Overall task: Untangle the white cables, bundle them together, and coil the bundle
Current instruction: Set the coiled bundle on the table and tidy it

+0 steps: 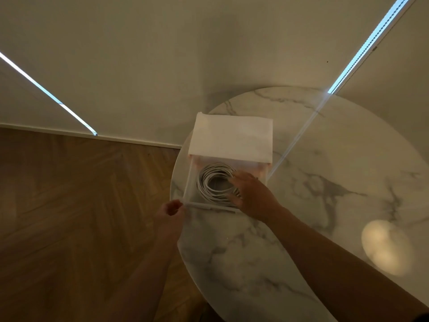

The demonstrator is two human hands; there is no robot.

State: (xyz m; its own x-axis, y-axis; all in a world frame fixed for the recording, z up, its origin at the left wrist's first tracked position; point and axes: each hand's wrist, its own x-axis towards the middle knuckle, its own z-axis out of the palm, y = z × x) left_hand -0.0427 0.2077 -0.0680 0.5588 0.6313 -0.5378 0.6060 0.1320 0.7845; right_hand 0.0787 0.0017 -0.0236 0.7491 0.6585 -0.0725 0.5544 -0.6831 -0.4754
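Observation:
A coil of white cables (pixel 210 184) lies inside a translucent white box (pixel 189 182) on the round marble table. My right hand (pixel 251 194) reaches into the box, its fingers resting on the right side of the coil. At the box's near left corner my left hand (pixel 170 211) pinches the rim. The box's white lid (pixel 229 138) stands folded back on the far side. Part of the coil is hidden under my right hand.
The marble table (pixel 313 205) ends just left of the box, over a wooden herringbone floor (pixel 81 205). A wall with blinds stands behind. A lamp's reflection (pixel 385 247) glows on the tabletop at right.

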